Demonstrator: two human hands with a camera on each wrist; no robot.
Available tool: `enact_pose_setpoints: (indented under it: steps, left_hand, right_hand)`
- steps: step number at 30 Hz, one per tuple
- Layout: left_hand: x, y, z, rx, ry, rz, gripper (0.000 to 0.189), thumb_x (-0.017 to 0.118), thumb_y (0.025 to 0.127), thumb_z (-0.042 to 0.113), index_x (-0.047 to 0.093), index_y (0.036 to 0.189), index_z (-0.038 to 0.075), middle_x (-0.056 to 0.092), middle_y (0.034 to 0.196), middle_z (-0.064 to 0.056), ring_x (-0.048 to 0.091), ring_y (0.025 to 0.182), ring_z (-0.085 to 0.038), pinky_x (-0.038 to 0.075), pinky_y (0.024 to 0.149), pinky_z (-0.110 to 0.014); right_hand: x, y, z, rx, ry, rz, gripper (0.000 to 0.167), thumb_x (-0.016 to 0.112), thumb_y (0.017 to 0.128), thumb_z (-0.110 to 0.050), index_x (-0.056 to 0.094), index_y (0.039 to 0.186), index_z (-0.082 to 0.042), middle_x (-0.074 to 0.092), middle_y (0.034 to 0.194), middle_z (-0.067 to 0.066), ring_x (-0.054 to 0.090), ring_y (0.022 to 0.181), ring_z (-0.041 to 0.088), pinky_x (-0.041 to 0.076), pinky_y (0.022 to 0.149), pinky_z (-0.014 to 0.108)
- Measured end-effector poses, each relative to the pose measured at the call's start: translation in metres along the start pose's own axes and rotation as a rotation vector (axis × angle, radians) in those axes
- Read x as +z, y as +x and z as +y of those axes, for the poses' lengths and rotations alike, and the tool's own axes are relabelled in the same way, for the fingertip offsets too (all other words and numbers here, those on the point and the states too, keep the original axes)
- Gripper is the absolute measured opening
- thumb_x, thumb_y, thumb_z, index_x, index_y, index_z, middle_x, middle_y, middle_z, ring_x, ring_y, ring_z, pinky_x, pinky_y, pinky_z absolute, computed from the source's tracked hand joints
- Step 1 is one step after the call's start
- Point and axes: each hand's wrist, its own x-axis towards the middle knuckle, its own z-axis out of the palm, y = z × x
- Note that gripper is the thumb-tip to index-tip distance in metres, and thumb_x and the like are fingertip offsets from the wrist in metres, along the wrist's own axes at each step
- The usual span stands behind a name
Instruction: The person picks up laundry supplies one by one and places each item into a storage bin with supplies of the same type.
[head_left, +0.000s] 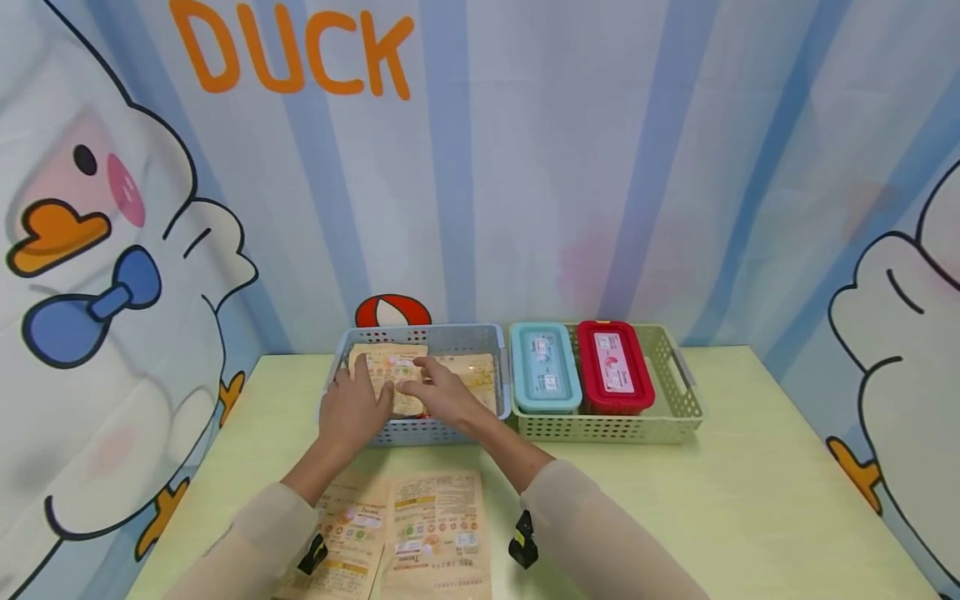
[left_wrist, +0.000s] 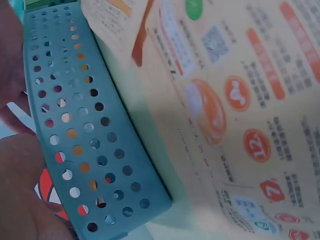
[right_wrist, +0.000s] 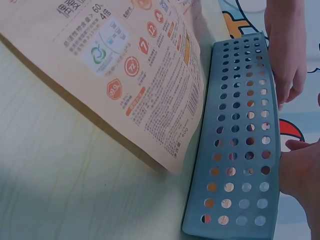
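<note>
My left hand (head_left: 354, 410) reaches over the front rim of the blue perforated basket (head_left: 442, 429), fingers extended across the left side of a tan printed pouch (head_left: 390, 358). From the right, my right hand (head_left: 450, 398) comes over the same rim, its thumb and forefinger spread apart at the pouch's right side. A second tan pouch (head_left: 480, 375) lies in the basket's right part, partly behind the right hand. Both wrist views show the basket's front wall (left_wrist: 107, 145) and the hands beyond it, with their fingertips hidden there.
Two tan printed pouches, a left one (head_left: 348, 533) and a right one (head_left: 438, 533), lie on the pale table (head_left: 750, 500) before the basket. To its right, a green basket (head_left: 675, 425) holds a light-blue lidded box (head_left: 545, 367) and a red lidded box (head_left: 615, 367). A curtain (head_left: 540, 167) hangs behind.
</note>
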Motion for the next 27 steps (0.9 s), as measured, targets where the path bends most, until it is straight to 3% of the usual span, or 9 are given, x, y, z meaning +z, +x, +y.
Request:
enact_pose_setpoints:
  steps: [5, 15, 27]
  left_hand:
    - [0.0008, 0.0006, 0.0009, 0.004, 0.033, 0.003, 0.070, 0.055, 0.106, 0.032, 0.032, 0.153, -0.014, 0.054, 0.119, -0.044, 0.061, 0.103, -0.057, 0.053, 0.085, -0.066]
    - [-0.0046, 0.0016, 0.0080, -0.039, 0.081, -0.110, 0.061, 0.056, 0.106, 0.032, 0.042, 0.143, -0.015, 0.057, 0.117, -0.043, 0.061, 0.108, -0.057, 0.053, 0.091, -0.066]
    - [-0.0014, 0.0002, 0.0044, -0.053, 0.016, -0.166, 0.062, 0.052, 0.107, 0.033, 0.041, 0.143, -0.016, 0.058, 0.115, -0.043, 0.064, 0.102, -0.055, 0.056, 0.083, -0.063]
  right_hand:
    - [-0.0015, 0.0021, -0.0010, 0.012, -0.035, -0.024, 0.071, 0.060, 0.105, -0.046, 0.041, 0.162, -0.008, 0.043, 0.163, 0.017, 0.044, 0.148, 0.039, 0.044, 0.111, 0.060]
    - [-0.0023, 0.0024, -0.0028, 0.049, -0.106, -0.085, 0.075, 0.061, 0.105, -0.047, 0.038, 0.163, -0.006, 0.042, 0.164, 0.021, 0.043, 0.149, 0.039, 0.045, 0.113, 0.058]
    - [0.0006, 0.0030, -0.0028, 0.080, -0.192, -0.072, 0.067, 0.055, 0.110, -0.040, 0.036, 0.164, -0.005, 0.045, 0.162, 0.019, 0.047, 0.147, 0.037, 0.046, 0.112, 0.056]
